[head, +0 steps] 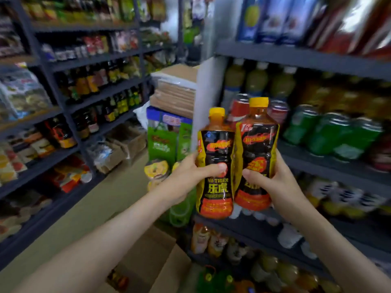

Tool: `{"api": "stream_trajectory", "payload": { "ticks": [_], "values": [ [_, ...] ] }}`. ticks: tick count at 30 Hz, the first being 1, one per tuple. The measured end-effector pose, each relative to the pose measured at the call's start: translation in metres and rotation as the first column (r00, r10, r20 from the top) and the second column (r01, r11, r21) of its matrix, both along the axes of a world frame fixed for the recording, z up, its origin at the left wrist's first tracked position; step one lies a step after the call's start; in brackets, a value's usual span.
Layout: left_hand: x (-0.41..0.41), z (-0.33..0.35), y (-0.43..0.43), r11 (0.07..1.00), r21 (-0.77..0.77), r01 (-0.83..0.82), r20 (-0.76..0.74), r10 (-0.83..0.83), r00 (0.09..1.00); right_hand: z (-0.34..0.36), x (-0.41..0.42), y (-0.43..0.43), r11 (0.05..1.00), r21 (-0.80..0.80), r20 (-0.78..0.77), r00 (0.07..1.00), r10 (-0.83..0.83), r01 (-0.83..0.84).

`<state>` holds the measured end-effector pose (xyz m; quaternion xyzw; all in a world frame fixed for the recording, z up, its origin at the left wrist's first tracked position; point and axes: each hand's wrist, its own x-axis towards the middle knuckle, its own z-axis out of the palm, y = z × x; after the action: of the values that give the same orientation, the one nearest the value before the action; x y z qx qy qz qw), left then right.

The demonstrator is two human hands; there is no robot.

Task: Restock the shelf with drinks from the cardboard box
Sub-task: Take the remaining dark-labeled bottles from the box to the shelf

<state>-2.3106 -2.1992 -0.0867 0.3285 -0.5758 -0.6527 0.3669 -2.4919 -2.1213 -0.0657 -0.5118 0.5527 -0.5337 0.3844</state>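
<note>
Two drink bottles with yellow caps and black, orange and yellow labels are held up side by side, upright and touching or nearly so, in front of the left end of the drinks shelf (338,172) on the right. The left bottle (215,144) sits slightly lower, and its label reads HI-TIGER. The left hand (190,176) grasps it around the lower middle, thumb across the front and fingers curled behind. The right bottle (258,144) stands a little higher, and the right hand (273,182) grips it the same way, thumb on the front of the label and fingers wrapped round the far side. Both forearms reach up from the bottom of the view. Below them, on the floor near the person, lies the cardboard box (169,269) with its flaps open; something dark and orange shows inside, too blurred to make out. Behind the bottles, the shelf level holds red cans (239,106) just beside green cans (330,134). Pale yellow-green bottles (257,83) with white caps stand behind them. Lower boards carry more bottles, all blurred. At the end of the aisle stands a pile of flat cartons (175,96) on top of a green and blue carton (167,140). Across the aisle on the left, a dark rack (69,123) holds rows of dark bottles and packets.
</note>
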Motion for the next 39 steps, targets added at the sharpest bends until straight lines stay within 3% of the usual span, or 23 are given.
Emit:
{"api": "stream_trajectory", "payload": {
  "ticks": [10,21,30,39],
  "values": [
    [-0.152,0.122,0.013,0.916,-0.259,0.306,0.037,-0.307,0.951,0.1,-0.127,0.079,0.897,-0.345,-0.147,0.928,-0.342,0.276],
    [-0.209,0.218,-0.014,0.823,-0.5,0.271,0.008,-0.308,0.951,0.191,-0.201,0.076,0.628,-0.678,-0.124,0.783,-0.609,0.382],
    [-0.251,0.232,0.004,0.783,-0.561,0.269,0.049,-0.293,0.955,0.199,-0.288,0.078,0.536,-0.674,-0.133,0.63,-0.765,0.509],
    [-0.306,0.236,0.038,0.81,-0.56,0.174,-0.002,-0.212,0.977,0.208,-0.364,0.055,0.642,-0.592,-0.286,0.618,-0.732,0.487]
  ]
}}
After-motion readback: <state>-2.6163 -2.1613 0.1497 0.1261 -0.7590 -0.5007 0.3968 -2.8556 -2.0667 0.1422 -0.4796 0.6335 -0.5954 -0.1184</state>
